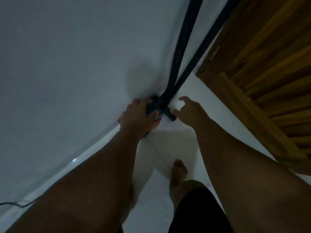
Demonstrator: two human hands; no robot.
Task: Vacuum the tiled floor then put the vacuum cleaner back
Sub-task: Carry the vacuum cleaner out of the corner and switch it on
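left hand [138, 116] gripped the vacuum cleaner [174, 68] low against the wall [67, 64], long axis running upward; right hand [191, 109], half-open and empty, lay just beside it.

Nothing written can be read anywhere in the view: no text, label, brand or number. The dark vacuum cleaner [154, 106] at the foot of the wall [67, 64] is dim and blurred, and the black hose [178, 56] rising from it shows only plain surface.
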